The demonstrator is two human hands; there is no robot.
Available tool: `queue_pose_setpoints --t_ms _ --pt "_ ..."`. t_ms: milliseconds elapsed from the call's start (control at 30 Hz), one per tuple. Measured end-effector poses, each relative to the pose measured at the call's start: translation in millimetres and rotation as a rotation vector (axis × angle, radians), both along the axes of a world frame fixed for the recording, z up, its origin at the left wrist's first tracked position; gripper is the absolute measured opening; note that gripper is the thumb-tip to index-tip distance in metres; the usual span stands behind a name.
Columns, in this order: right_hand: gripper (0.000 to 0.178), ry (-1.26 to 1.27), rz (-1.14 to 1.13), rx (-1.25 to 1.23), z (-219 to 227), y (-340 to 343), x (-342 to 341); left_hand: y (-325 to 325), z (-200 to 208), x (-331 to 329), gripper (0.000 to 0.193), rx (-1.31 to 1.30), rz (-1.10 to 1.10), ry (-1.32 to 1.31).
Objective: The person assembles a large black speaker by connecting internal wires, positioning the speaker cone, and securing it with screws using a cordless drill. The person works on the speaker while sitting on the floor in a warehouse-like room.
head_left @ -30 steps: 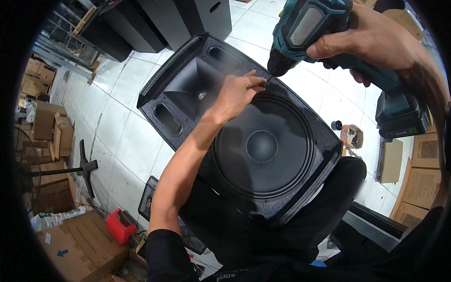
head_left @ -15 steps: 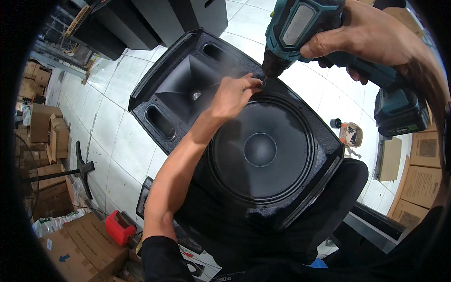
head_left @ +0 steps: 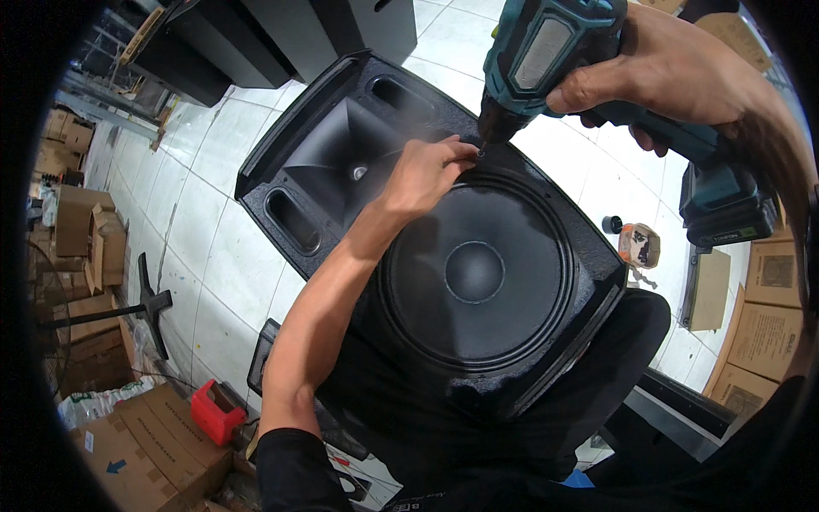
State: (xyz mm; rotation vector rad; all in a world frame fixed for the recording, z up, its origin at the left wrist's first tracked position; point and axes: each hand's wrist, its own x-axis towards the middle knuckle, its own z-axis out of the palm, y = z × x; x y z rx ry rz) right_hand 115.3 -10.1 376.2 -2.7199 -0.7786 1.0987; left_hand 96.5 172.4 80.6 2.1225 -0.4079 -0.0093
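Note:
A black loudspeaker cabinet (head_left: pixel 589 235) lies face up across my lap, its round woofer (head_left: pixel 520 247) nearer me and its horn (head_left: pixel 328 149) toward the far left. My right hand (head_left: pixel 682 68) grips a teal and black cordless drill (head_left: pixel 546 51) by its handle, nose pointing down at the cabinet. Beneath the drill's chuck, at the woofer's far rim, my left hand (head_left: pixel 426 175) pinches a small screw (head_left: pixel 480 154) between thumb and fingers. The drill's tip is right at that screw; whether they touch is hard to see.
Right of the cabinet, an orange-rimmed tub (head_left: pixel 638 246) of small dark parts and a little black cap (head_left: pixel 612 224) rest on the white tiles. Tall black cabinets (head_left: pixel 341 38) stand far off. Cardboard boxes (head_left: pixel 145 444), a red plastic piece (head_left: pixel 217 412) and a black stand (head_left: pixel 152 303) lie left.
Both hands stay nearly where they were, with the drill still over the screw. The whole view has shifted very slightly.

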Motion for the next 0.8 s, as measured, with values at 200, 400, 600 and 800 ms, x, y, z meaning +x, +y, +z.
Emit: queue_pose_setpoints --t_ms 200,400,600,800 --pt "0.036 0.046 -0.122 -0.072 -1 11 4 -1 35 8 0.025 -0.154 0.219 -0.174" --pt "0.035 0.095 -0.030 0.005 -12 7 19 -16 89 5 0.061 -0.788 0.042 -0.234" --pt "0.037 0.021 0.033 0.030 -9 11 7 -20 99 3 0.075 -0.703 -0.087 -0.251" --pt "0.041 -0.057 0.045 -0.020 -16 11 2 -20 93 3 0.074 -0.635 -0.046 -0.246"
